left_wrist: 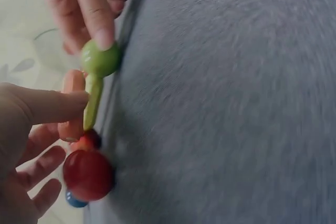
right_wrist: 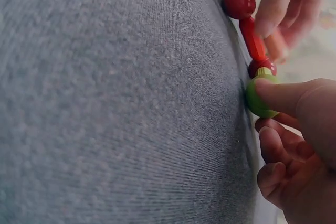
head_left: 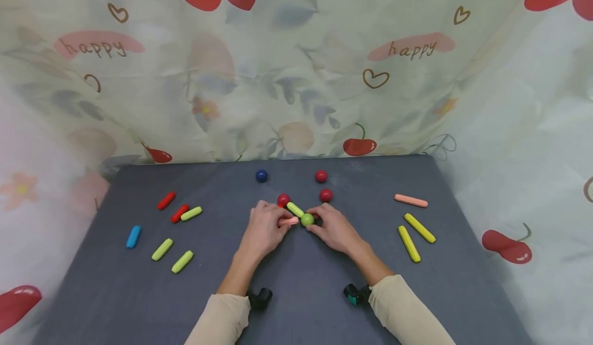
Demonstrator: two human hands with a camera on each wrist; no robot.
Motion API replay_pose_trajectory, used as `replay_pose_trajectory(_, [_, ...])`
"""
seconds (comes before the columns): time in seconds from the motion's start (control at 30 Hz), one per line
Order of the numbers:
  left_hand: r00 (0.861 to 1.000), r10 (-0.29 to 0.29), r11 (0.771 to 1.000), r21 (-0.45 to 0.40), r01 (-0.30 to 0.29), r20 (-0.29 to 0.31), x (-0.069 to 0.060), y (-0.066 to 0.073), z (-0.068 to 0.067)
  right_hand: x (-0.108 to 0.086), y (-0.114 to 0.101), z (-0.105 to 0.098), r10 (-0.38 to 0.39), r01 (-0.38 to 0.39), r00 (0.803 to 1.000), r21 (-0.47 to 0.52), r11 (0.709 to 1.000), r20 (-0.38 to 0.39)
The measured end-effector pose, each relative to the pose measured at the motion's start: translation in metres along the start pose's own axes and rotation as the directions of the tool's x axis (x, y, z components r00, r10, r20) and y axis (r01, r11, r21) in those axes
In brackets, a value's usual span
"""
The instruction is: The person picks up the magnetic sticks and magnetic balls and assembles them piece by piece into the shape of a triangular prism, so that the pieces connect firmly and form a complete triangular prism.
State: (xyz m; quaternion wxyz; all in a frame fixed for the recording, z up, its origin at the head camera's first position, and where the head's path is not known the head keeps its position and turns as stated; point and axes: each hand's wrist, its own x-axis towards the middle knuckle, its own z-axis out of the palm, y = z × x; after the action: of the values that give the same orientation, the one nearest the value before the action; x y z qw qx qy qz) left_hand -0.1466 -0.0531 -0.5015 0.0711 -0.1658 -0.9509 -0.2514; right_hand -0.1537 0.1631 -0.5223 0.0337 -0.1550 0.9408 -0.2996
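Note:
In the head view my left hand (head_left: 266, 226) pinches a short salmon-pink stick (head_left: 288, 221) between thumb and fingers. My right hand (head_left: 337, 227) grips a green ball (head_left: 307, 220) resting on the table. A light-green stick (head_left: 294, 209) runs from that ball to a red ball (head_left: 283, 199) behind. In the right wrist view a red stick (right_wrist: 252, 39) joins that ball to another red ball (right_wrist: 238, 2), which the left hand covers in the head view. The pink stick is close beside the light-green one; whether they touch I cannot tell.
Left on the grey table (head_left: 306, 304) lie red sticks (head_left: 167, 201), light-green sticks (head_left: 162, 249) and a blue stick (head_left: 133, 237). At right are a pink stick (head_left: 411, 201) and yellow sticks (head_left: 419, 228). A blue ball (head_left: 261, 175) and red balls (head_left: 321, 176) sit behind.

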Motion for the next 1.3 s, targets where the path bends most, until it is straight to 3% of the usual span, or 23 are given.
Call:
replay_pose_trajectory(0.17, [1.000, -0.011, 0.998, 0.069, 0.011, 0.004, 0.002, 0.004, 0.010, 0.001, -0.005, 0.002, -0.026, 0.026, 1.000, 0.001, 1.000, -0.009])
replay_pose_trajectory(0.33, [1.000, -0.003, 0.999, 0.035, 0.003, -0.005, -0.002, 0.002, 0.009, 0.001, -0.007, 0.002, -0.021, 0.021, 1.000, -0.001, 1.000, -0.017])
replay_pose_trajectory(0.4, [0.999, -0.049, 0.999, -0.009, 0.049, 0.015, -0.006, 0.000, 0.005, 0.001, -0.007, 0.002, -0.012, 0.012, 1.000, -0.010, 1.000, -0.012])
replay_pose_trajectory(0.47, [0.989, -0.136, 0.989, -0.051, 0.138, 0.052, -0.011, -0.004, 0.000, 0.000, -0.007, 0.002, -0.001, 0.001, 1.000, -0.016, 1.000, -0.007])
replay_pose_trajectory(0.57, [0.959, -0.264, 0.954, -0.115, 0.275, 0.102, -0.017, -0.011, -0.005, -0.002, -0.007, 0.001, 0.024, -0.025, 1.000, -0.013, 1.000, -0.014])
replay_pose_trajectory(0.63, [0.943, -0.311, 0.932, -0.154, 0.327, 0.118, -0.020, -0.015, -0.007, -0.004, -0.008, 0.000, 0.041, -0.041, 0.999, -0.011, 0.999, -0.030])
replay_pose_trajectory(0.77, [0.937, -0.328, 0.905, -0.247, 0.347, 0.118, -0.022, -0.019, -0.005, -0.006, -0.009, 0.001, 0.054, -0.054, 0.998, -0.004, 0.999, -0.044])
replay_pose_trajectory(0.97, [0.937, -0.311, 0.891, -0.294, 0.345, 0.158, -0.022, -0.023, -0.004, -0.009, -0.011, 0.007, 0.062, -0.061, 0.997, 0.007, 0.998, -0.048])
replay_pose_trajectory(1.07, [0.935, -0.293, 0.893, -0.292, 0.342, 0.201, -0.015, -0.028, -0.016, -0.011, -0.011, 0.009, 0.071, -0.071, 0.996, 0.010, 0.997, -0.053])
replay_pose_trajectory(1.13, [0.936, -0.281, 0.896, -0.290, 0.335, 0.210, -0.002, -0.033, -0.029, -0.012, -0.011, 0.010, 0.075, -0.074, 0.996, 0.013, 0.997, -0.053])
replay_pose_trajectory(1.23, [0.943, -0.293, 0.890, -0.313, 0.330, 0.159, 0.027, -0.043, -0.044, -0.014, -0.012, 0.010, 0.076, -0.075, 0.996, 0.022, 0.997, -0.053])
replay_pose_trajectory(1.3, [0.944, -0.311, 0.886, -0.328, 0.329, 0.107, 0.048, -0.053, -0.044, -0.014, -0.014, 0.011, 0.080, -0.079, 0.995, 0.025, 0.997, -0.057])
